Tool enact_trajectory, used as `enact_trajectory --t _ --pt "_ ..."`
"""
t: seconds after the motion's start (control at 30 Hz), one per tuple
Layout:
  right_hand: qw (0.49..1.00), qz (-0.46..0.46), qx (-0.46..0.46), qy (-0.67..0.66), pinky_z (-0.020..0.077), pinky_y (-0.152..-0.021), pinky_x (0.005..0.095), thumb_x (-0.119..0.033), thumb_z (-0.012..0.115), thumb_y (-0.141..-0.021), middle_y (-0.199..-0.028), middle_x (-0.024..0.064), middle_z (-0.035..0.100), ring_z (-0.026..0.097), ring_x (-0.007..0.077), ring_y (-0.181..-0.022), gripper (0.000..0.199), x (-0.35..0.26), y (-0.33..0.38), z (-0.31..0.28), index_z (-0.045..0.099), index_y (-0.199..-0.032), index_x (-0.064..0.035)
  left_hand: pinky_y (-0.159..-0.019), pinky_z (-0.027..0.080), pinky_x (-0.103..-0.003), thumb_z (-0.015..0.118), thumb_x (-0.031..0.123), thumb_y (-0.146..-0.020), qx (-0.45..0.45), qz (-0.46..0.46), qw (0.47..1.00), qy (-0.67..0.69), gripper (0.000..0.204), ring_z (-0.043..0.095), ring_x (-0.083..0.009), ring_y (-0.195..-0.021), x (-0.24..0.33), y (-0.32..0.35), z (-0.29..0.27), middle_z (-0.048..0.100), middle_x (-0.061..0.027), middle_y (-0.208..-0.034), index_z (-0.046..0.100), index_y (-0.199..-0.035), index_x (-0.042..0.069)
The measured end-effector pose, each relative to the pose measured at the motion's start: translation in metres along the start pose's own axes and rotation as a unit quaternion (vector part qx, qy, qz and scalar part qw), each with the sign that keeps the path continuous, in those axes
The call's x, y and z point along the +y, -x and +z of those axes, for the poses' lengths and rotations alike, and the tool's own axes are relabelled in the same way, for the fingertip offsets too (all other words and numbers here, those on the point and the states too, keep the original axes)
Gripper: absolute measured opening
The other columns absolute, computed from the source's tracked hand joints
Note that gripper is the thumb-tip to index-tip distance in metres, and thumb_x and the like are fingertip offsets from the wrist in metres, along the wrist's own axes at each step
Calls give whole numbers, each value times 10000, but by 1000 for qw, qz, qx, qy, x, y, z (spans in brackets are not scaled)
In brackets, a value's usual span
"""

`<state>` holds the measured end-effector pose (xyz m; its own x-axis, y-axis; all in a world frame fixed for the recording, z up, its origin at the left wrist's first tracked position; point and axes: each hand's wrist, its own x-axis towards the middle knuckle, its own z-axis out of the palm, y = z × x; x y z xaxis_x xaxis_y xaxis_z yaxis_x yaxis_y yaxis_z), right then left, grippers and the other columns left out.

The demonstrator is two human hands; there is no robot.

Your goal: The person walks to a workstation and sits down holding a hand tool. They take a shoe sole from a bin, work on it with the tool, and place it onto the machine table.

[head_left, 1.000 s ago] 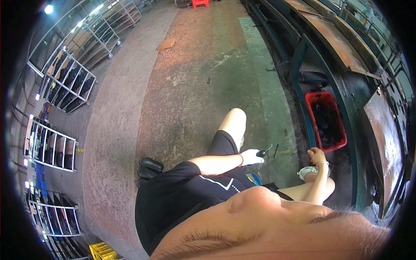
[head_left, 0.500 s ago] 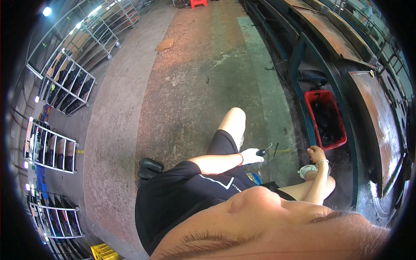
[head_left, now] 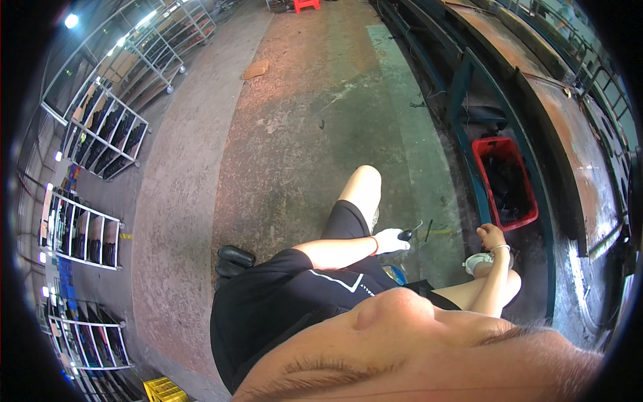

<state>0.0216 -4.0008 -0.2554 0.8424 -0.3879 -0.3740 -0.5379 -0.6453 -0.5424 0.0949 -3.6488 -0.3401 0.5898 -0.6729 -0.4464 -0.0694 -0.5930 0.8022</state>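
Left grip (head_left: pixel 390 240): white-gloved; from my end I see it closed around a black handle.
Hook tool (head_left: pixel 405 235): in the left grip, thin bent metal tip pointing away on its right.
Right grip (head_left: pixel 492 236): bare, fingers curled; I cannot tell whether they pinch anything.
Red crate (head_left: pixel 528 215): just beyond the right grip, dark pieces inside.
White shoe (head_left: pixel 477 262): just nearer me than the right grip.
Black rounded pieces (head_left: pixel 236 254): on the floor, well left of the left grip.
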Motion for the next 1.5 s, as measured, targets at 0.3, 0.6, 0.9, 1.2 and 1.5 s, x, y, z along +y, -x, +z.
enact_trajectory --t 0.3,0.6,0.9,1.2,1.5 --pt "1000 3 1 20 519 -632 341 -285 616 -819 -828 167 679 658 232 -617 333 1 1 -1 651 -1015 -18 -848 438 -360 696 396 -759 -5 -10 1000 -7 504 590 -249 -948 7 4 -3 642 -145 -992 593 -1099 39" --pt "1000 -10 9 16 518 -642 344 -294 623 -818 -801 163 679 659 233 -621 322 6 -3 2 658 -994 -26 -869 435 -361 690 395 -767 -8 -5 1000 -8 511 587 -251 -975 2 1 -1 640 -149 -1026 589 -1121 41" --pt "1000 -8 12 10 521 -624 347 -292 623 -819 -781 168 676 655 235 -598 322 6 -1 2 659 -995 -25 -874 433 -362 692 372 -763 -8 -19 1000 2 490 583 -252 -981 6 3 -2 637 -147 -1033 591 -1109 41" --pt "1000 -8 13 12 524 -628 344 -282 623 -817 -796 174 677 660 242 -613 322 7 -3 3 657 -1006 -24 -862 438 -355 703 369 -754 4 -17 1000 12 477 583 -238 -958 6 4 -1 638 -137 -1010 599 -1085 42" --pt "1000 -14 14 12 528 -635 350 -290 630 -814 -812 175 680 666 247 -628 321 17 -10 6 660 -1000 -30 -843 442 -348 710 381 -750 10 -11 1000 6 470 582 -224 -931 7 5 -2 639 -129 -983 604 -1056 40"
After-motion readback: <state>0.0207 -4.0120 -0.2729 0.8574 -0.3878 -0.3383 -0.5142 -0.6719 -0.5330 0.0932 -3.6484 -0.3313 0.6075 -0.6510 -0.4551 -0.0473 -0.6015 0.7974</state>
